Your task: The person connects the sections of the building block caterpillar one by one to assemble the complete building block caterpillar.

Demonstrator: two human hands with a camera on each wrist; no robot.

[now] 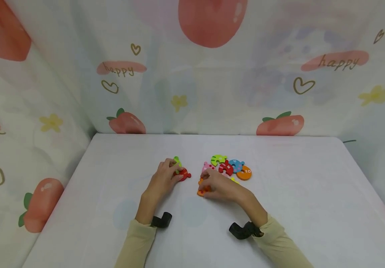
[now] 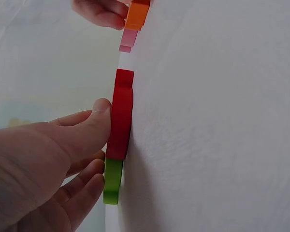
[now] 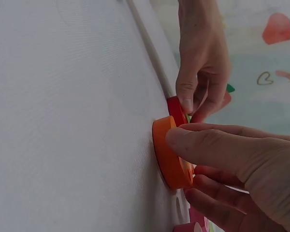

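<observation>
My left hand [image 1: 162, 179] is at the left of the pieces, with its thumb on a red wooden puzzle piece [image 1: 184, 175]. Its other fingers reach over a light green piece [image 1: 177, 160] that adjoins the red one. Up close in the left wrist view, the thumb presses the red piece [image 2: 121, 116] and fingertips touch the green piece [image 2: 113, 181]. To the right, my right hand [image 1: 224, 186] pinches an orange puzzle piece [image 1: 201, 193] at the table surface. In the right wrist view its thumb lies on the thick orange rim [image 3: 165, 152]; the far fingers are partly hidden.
Beyond my right hand lies a cluster of numbered pieces: green striped [image 1: 216, 159], red [image 1: 225, 168], blue [image 1: 236, 165], pink [image 1: 207, 166] and a round orange one [image 1: 244, 173] marked 10. A yellow piece [image 1: 234, 180] is mostly covered. Behind the white table [image 1: 296, 193] hangs a printed curtain [image 1: 212, 93].
</observation>
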